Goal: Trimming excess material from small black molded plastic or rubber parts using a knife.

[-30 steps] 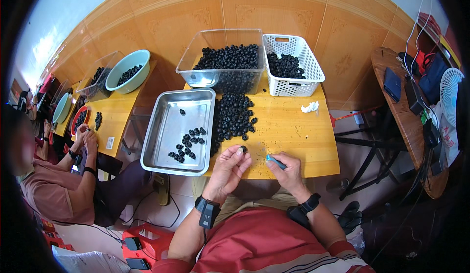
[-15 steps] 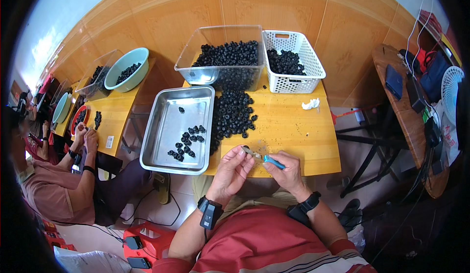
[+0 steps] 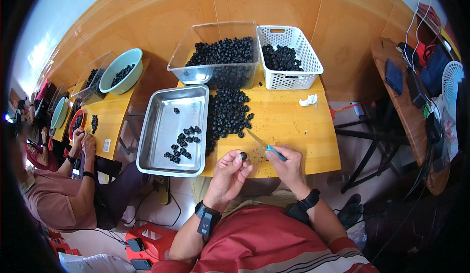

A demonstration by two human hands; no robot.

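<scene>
Between the thumb and fingers of my left hand is a small round black part, held above the table's front edge. My right hand grips the blue handle of a small knife. Its blade points up and left over the tabletop, apart from the black part. Just beyond my hands lies a heap of similar hollow black parts. On its left a metal tray has several black parts lying in it.
A clear plastic bin and a white perforated basket, both with black parts, stand at the back of the yellow table. Crumpled white tissue lies at right. A co-worker sits at a table on the left.
The knife has moved away from the black part, and its blade now points up over the table. My left hand has turned the part and lowered slightly.
</scene>
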